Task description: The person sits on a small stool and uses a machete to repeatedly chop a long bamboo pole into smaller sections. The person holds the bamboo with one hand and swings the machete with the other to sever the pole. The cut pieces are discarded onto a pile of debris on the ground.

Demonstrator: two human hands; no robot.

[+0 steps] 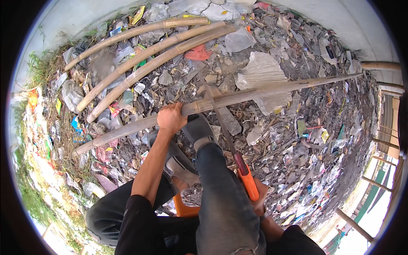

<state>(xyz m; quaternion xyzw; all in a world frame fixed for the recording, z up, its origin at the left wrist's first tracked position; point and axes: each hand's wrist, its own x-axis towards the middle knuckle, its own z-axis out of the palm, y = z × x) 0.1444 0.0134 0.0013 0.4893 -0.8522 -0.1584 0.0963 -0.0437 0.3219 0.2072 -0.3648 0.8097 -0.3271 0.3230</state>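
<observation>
A long bamboo pole [242, 97] lies slantwise in front of me, from the lower left up to the far right. My left hand [171, 118] is closed around it, left of its middle. A hand saw [227, 138] with an orange handle is in my right hand [260, 198], which is wrapped around the handle beside my knee. The saw's narrow blade crosses the pole just right of my left hand; how deep its teeth sit in the bamboo cannot be seen. My shod foot [198, 128] is close against the pole, beside my left hand.
Three shorter bamboo lengths [157, 51] lie side by side at the upper left. A broken pale slab [263, 78] is under the pole. Plastic scraps and stones cover the ground. Part of an orange stool [185, 207] shows beneath me. A pale wall [335, 25] runs along the back.
</observation>
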